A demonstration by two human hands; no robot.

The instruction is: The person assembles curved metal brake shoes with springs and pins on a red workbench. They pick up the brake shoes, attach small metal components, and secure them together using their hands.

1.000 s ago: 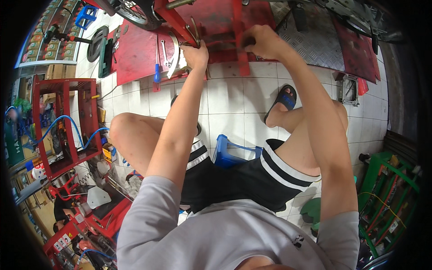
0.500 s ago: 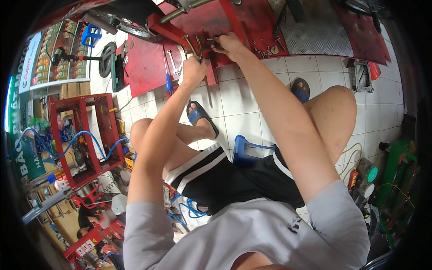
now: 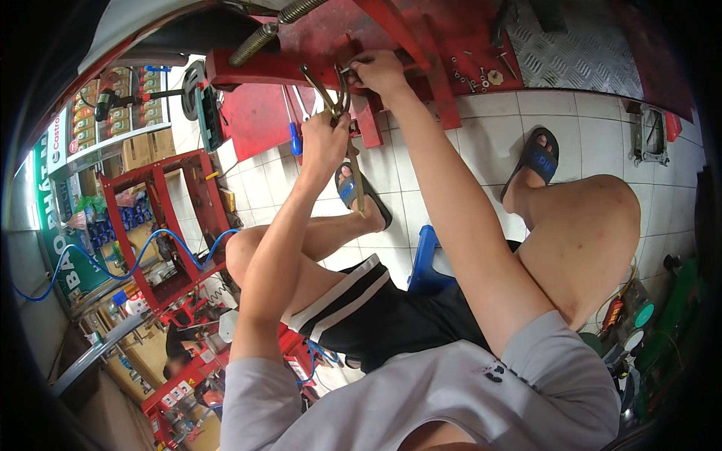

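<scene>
My left hand (image 3: 325, 141) is closed round a worn, brass-coloured metal tool (image 3: 358, 177) that looks like long pliers. Two arms of it stick up above my fist, and a long narrow part hangs below. Just to the right, my right hand (image 3: 380, 73) pinches a small silvery metal piece (image 3: 347, 70) between thumb and fingertips, close to the tool's upper end. The piece's exact kind is too small to tell. Both hands are at a red steel frame (image 3: 263, 66) above the red bench (image 3: 259, 120). A blue-handled screwdriver (image 3: 295, 139) and a wrench (image 3: 301, 101) lie left of my left hand.
Small nuts, bolts and a toothed disc (image 3: 495, 77) lie on the red surface at right, beside a chequered metal plate (image 3: 571, 68). Coil springs (image 3: 253, 45) stand overhead. A blue stool (image 3: 425, 259) is beneath me. At left are a red rack (image 3: 162, 233) and blue hose (image 3: 135, 263).
The view has shifted, bringing the red frame and springs further into sight. My hands keep the same holds, close together, and my right knee has moved outward.
</scene>
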